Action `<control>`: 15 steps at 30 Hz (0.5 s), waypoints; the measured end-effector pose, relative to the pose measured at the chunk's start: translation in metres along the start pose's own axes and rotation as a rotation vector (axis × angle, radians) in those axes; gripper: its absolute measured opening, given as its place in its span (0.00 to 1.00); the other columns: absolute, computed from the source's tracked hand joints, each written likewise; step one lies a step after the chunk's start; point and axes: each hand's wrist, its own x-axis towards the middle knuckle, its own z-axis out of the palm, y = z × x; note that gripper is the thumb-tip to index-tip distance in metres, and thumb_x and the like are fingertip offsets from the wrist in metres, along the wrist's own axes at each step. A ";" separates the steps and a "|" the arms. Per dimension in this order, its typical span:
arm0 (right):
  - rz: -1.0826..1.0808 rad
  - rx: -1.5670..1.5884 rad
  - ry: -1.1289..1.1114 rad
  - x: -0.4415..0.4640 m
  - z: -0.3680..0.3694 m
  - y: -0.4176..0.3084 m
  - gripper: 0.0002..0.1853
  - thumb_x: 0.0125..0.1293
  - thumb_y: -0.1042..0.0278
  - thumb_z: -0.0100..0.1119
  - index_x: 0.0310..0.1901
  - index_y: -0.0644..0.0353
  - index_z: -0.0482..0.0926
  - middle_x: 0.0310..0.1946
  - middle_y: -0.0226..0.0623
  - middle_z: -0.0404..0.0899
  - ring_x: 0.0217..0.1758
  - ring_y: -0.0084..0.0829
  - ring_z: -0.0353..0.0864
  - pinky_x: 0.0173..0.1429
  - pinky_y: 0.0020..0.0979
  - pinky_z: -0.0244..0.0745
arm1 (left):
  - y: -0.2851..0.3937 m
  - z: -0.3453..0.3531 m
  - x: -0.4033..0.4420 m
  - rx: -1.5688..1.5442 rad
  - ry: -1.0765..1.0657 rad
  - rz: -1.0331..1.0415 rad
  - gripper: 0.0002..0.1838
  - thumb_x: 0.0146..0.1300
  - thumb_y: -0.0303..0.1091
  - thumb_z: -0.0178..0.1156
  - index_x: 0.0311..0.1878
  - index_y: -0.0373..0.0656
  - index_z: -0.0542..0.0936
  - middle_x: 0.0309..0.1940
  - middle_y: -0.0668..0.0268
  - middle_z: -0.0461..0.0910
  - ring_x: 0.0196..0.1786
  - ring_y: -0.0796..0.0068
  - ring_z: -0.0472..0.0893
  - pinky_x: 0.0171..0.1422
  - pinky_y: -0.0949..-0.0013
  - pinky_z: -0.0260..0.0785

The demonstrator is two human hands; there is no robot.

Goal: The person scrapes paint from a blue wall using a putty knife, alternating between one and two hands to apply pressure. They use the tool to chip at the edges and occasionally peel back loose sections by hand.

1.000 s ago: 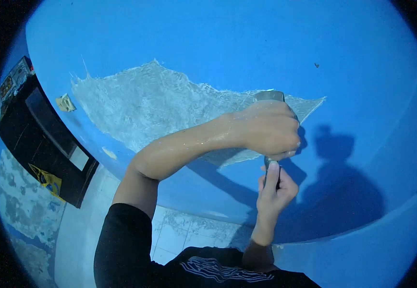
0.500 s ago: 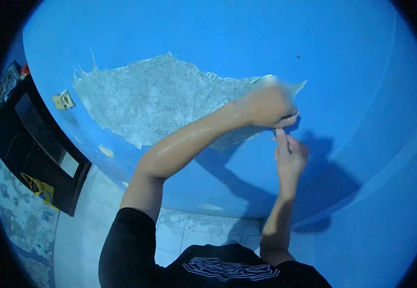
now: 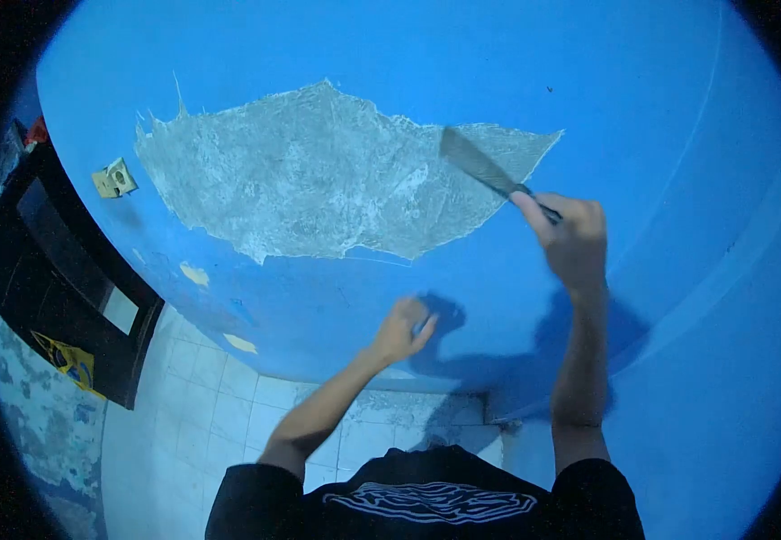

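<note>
From my remote seat: right hand closed around the handle of a flat-bladed scraper, thumb along it. Blade tilts up and leftward over the right part of a bare grey patch; I cannot tell whether it touches. Left hand partly open, fingers loosely curled, thumb apart, in front of the wall below the patch.

Patch edge ragged, whitish, tapering to a point at right. Blue wall around it; small pale chips lower left. Beige fitting on the wall, left of the patch.

Farther out, I note white floor tiles, dark wooden furniture at left, something yellow against it, and a mottled, peeling wall section beneath.
</note>
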 end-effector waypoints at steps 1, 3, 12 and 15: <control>-0.002 -0.004 0.003 0.001 -0.006 -0.004 0.14 0.60 0.56 0.70 0.26 0.58 0.84 0.16 0.42 0.74 0.17 0.46 0.71 0.24 0.39 0.64 | -0.015 0.012 -0.051 0.023 -0.098 -0.159 0.12 0.63 0.35 0.61 0.27 0.38 0.76 0.27 0.53 0.75 0.37 0.49 0.75 0.45 0.51 0.65; 0.201 -0.020 -0.278 0.009 -0.024 -0.015 0.13 0.58 0.56 0.71 0.26 0.57 0.84 0.16 0.40 0.75 0.20 0.44 0.73 0.28 0.38 0.66 | -0.032 0.024 -0.162 0.035 -0.183 -0.465 0.14 0.65 0.40 0.60 0.31 0.37 0.82 0.30 0.49 0.80 0.38 0.47 0.78 0.46 0.51 0.68; -0.116 -0.138 0.094 0.035 -0.030 -0.026 0.17 0.59 0.56 0.70 0.22 0.61 0.82 0.15 0.45 0.74 0.19 0.46 0.71 0.28 0.40 0.64 | 0.069 -0.021 -0.555 0.061 -0.809 -1.711 0.20 0.54 0.50 0.63 0.22 0.42 0.85 0.21 0.59 0.84 0.30 0.56 0.86 0.41 0.55 0.78; 0.455 -0.178 -0.450 0.059 -0.079 -0.051 0.21 0.60 0.51 0.68 0.23 0.63 0.82 0.19 0.48 0.78 0.21 0.47 0.73 0.28 0.42 0.66 | 0.080 -0.030 -0.588 0.039 -1.027 -1.676 0.20 0.55 0.52 0.61 0.25 0.43 0.85 0.22 0.61 0.85 0.30 0.58 0.85 0.41 0.57 0.78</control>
